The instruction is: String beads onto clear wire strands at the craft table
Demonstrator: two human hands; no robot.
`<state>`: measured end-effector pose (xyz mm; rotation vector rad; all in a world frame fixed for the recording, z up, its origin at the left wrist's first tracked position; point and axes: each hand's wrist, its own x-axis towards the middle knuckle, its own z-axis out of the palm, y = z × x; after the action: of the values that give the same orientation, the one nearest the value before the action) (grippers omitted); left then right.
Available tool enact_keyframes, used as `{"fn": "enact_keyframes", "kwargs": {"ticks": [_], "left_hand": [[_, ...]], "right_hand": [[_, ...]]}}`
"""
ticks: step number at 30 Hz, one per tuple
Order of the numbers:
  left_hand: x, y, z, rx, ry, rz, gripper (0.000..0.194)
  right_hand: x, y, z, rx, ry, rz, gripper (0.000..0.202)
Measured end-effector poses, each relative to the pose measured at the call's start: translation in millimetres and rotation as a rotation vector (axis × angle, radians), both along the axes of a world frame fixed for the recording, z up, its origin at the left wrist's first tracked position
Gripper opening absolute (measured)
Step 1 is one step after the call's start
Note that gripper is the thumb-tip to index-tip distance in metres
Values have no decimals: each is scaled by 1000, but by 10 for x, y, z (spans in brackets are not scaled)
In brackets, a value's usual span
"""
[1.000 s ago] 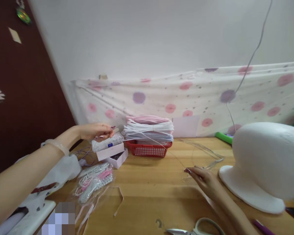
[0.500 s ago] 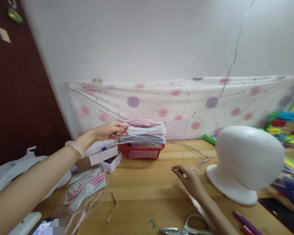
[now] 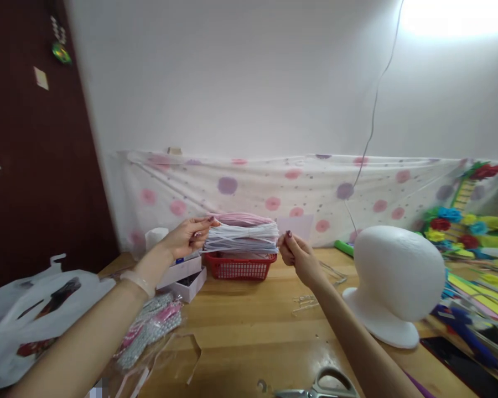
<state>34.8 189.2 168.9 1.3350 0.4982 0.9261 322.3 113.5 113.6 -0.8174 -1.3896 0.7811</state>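
My left hand (image 3: 193, 235) is raised in front of the stacked bundles, with thumb and fingertips pinched on one end of a thin wire. Level with it, to the right, my right hand (image 3: 294, 251) is closed in a pinch at the wire's other end. The wire is hard to make out against the pale bundles of fuzzy stems (image 3: 243, 232), pink, white and bluish, piled behind it. These rest on a red basket (image 3: 240, 269) near the wall.
A white foam head (image 3: 398, 276) stands at right, near a dark phone (image 3: 460, 359). Scissors (image 3: 317, 389) lie at the front edge. At left are white boxes (image 3: 193, 284), bagged beads (image 3: 153, 331) and a plastic bag (image 3: 37, 320). Loose wires (image 3: 305, 303) lie mid-table.
My right hand has risen from near the tabletop to the left hand's height and closed into a pinch. My left hand stays by the bundles. The view has tilted up.
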Motion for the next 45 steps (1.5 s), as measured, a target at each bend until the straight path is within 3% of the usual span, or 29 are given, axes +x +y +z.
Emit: {"fn": "enact_keyframes", "kwargs": {"ticks": [7,11,15,21,23,26,30,34,39,45], "left_hand": [[130,-52,18,-163,-126,-92,14],[256,-94,-9,-240,-250,-105,23],[336,-85,32,-300,-427,-66,31],[190,43,54,-422,-728,60,40],[208,56,-28,-461,-818,100,39],[357,28,-194,-516,-926,146,39],[659,-8,-403,-575,-998,189,36],[892,-17,-544,-597,-1017,226,27],[1032,-134,-604,-591,-1007,246,34],[1062,-272,-587,-575,-956,249,29]], "right_hand": [[138,13,559,-32,200,96,44],[248,19,626,-49,221,97,37],[381,-18,519,-89,153,156,32],[746,-137,191,-332,-30,356,30],[753,-136,44,-366,74,446,32],[545,-82,-164,-273,458,506,31],[72,53,-324,-152,713,473,32],[-228,166,-339,-125,972,364,32],[-213,185,-317,-32,918,286,32],[-33,101,-359,-104,866,238,27]]}}
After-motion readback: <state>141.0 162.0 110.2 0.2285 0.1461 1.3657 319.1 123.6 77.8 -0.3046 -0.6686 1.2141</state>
